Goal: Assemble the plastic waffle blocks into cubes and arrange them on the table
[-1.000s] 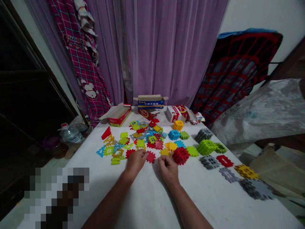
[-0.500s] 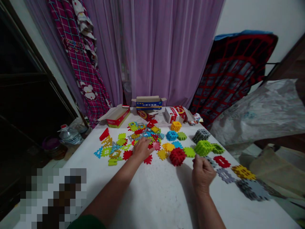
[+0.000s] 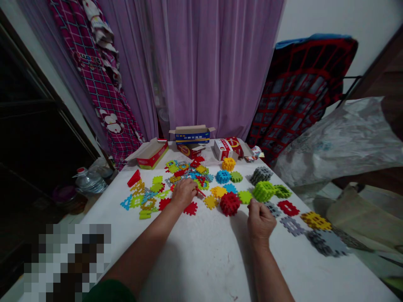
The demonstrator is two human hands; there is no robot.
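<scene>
My left hand [image 3: 184, 193] is closed at the near edge of a loose pile of plastic interlocking pieces [image 3: 201, 169]. Its fingers pinch a red interlocking piece [image 3: 200, 192], which shows tilted, almost edge-on. Flat red pieces [image 3: 190, 209] lie beside that wrist. My right hand [image 3: 260, 221] forms a fist over the table, and whatever it may hold is hidden. Near it are a red stack of round toothed pieces [image 3: 230, 204], a flat light-green piece [image 3: 244, 196] and a grey piece [image 3: 272, 209].
Blue [image 3: 223, 176], orange [image 3: 228, 164], green [image 3: 263, 191] and grey [image 3: 261, 175] stacks stand on the right. Yellow [image 3: 316, 221] and grey square pieces [image 3: 327, 242] lie farther right. Open cardboard boxes [image 3: 192, 136] line the back. A red wedge [image 3: 134, 178] lies left.
The red piece by my left hand, flat before, is now tipped up in its fingers. My right hand stays in a fist. The whole view has shifted slightly.
</scene>
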